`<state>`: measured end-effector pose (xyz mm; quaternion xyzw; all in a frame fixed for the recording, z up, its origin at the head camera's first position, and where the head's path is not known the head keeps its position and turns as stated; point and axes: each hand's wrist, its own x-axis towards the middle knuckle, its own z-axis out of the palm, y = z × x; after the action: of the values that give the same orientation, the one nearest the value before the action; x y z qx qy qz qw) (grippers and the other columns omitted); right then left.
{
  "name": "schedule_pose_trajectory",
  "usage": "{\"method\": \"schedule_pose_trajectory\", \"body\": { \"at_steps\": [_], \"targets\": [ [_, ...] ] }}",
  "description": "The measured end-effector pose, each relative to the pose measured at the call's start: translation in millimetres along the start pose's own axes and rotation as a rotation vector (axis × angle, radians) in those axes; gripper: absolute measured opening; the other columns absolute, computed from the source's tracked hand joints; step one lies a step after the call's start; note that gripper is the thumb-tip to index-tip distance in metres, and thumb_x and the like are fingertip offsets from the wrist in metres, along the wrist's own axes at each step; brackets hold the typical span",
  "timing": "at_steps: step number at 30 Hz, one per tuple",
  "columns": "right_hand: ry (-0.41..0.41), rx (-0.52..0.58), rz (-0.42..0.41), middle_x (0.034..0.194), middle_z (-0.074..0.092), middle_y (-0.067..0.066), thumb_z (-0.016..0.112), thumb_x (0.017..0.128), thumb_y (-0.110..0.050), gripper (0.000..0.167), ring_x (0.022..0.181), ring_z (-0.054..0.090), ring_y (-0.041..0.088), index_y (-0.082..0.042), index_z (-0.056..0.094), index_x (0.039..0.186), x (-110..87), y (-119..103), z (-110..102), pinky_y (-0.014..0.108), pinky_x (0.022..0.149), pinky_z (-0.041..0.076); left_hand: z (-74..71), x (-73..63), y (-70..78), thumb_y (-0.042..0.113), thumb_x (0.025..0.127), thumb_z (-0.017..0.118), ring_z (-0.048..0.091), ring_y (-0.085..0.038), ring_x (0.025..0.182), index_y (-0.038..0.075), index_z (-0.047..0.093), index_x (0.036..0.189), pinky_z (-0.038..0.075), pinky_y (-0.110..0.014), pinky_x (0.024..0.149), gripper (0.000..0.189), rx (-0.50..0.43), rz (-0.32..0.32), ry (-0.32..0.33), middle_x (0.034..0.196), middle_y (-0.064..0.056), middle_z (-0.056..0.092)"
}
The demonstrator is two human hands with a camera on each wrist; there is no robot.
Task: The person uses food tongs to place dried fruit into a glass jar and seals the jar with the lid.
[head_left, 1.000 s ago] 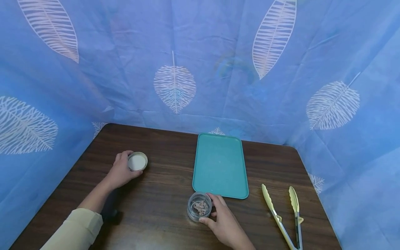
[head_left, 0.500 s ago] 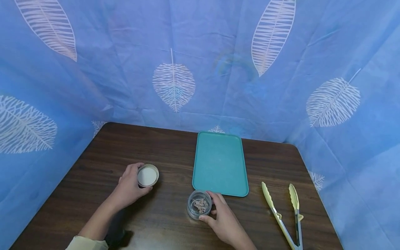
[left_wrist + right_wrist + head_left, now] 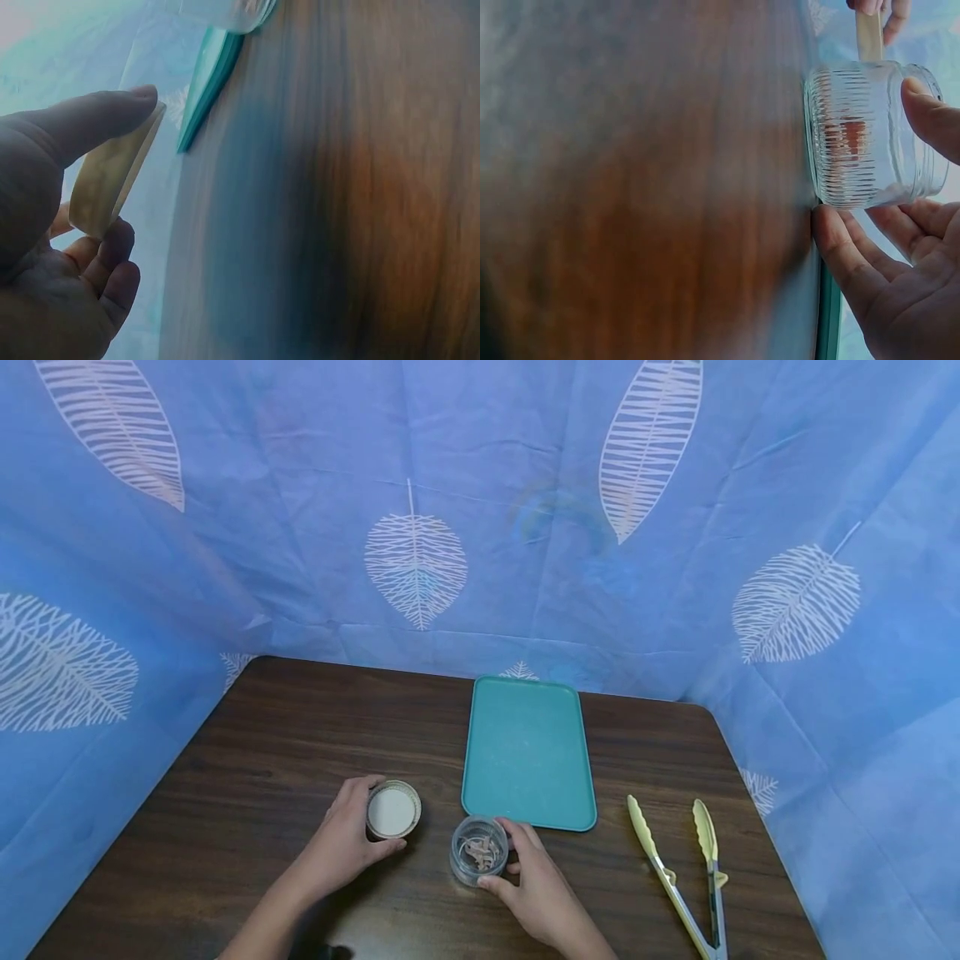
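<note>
My left hand [image 3: 341,843] pinches a round jar lid [image 3: 393,810] by its edge, the white inner face turned up in the head view. In the left wrist view the lid [image 3: 112,180] shows side-on between thumb and fingers, above the table. A small clear glass jar [image 3: 457,861] stands uncovered just right of the lid, with a gap between them. Inside it lie pale brownish pieces [image 3: 481,853], whose kind I cannot tell. My right hand [image 3: 542,893] holds the jar by its side; in the right wrist view, the ribbed jar [image 3: 847,135] stands on the table.
A teal tray [image 3: 528,756] lies behind the jar, near the right hand's fingertips. To the right, spread tongs [image 3: 643,835] with yellowish tips lie on the dark wooden table [image 3: 337,710]. A blue leaf-patterned cloth [image 3: 525,460] hangs behind and at both sides.
My left hand has carried the lid rightward and nearer to me, from the table's left part to close beside the jar. The right hand and the jar have stayed in place.
</note>
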<state>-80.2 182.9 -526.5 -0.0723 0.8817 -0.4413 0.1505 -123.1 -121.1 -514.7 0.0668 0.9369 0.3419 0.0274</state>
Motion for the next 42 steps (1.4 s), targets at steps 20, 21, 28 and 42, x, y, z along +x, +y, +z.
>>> {"method": "schedule_pose_trajectory", "body": {
  "at_steps": [20,21,28,42],
  "targets": [
    [0.043,-0.013,-0.026,0.155,0.048,0.014,0.084,0.096,-0.037,0.089,0.122,0.066,0.027,-0.012,0.036,0.166,0.4,5,11,0.036,0.093,0.061,49.5,-17.1,22.9,0.019,0.07,0.105,0.061,-0.04,0.131,0.001,0.051,0.15,0.055,-0.057,0.108,0.098,-0.014,0.098,0.092,0.139,-0.02,0.059],
    [0.04,-0.01,-0.023,0.155,0.049,0.015,0.085,0.096,-0.038,0.09,0.123,0.066,0.028,-0.012,0.036,0.167,0.7,6,11,0.038,0.094,0.061,50.4,-17.8,23.6,0.019,0.07,0.105,0.061,-0.04,0.131,0.001,0.051,0.15,0.055,-0.057,0.108,0.098,-0.017,0.097,0.096,0.139,-0.02,0.059],
    [0.023,0.004,0.008,0.155,0.051,0.024,0.091,0.089,-0.039,0.1,0.122,0.068,0.039,-0.013,0.034,0.167,-1.1,6,8,0.052,0.096,0.06,55.0,-22.4,30.7,0.015,0.072,0.103,0.059,-0.042,0.132,0.006,0.051,0.151,0.056,-0.059,0.107,0.096,-0.007,0.102,0.136,0.141,-0.021,0.057],
    [0.103,-0.018,0.072,0.141,0.062,0.018,0.1,0.079,-0.032,0.097,0.111,0.068,0.031,-0.017,0.045,0.158,-1.2,2,10,0.048,0.089,0.059,61.4,-25.5,32.6,0.015,0.071,0.104,0.057,-0.036,0.131,0.012,0.05,0.151,0.056,-0.056,0.106,0.096,0.022,0.183,0.211,0.144,-0.017,0.054]
  ]
}}
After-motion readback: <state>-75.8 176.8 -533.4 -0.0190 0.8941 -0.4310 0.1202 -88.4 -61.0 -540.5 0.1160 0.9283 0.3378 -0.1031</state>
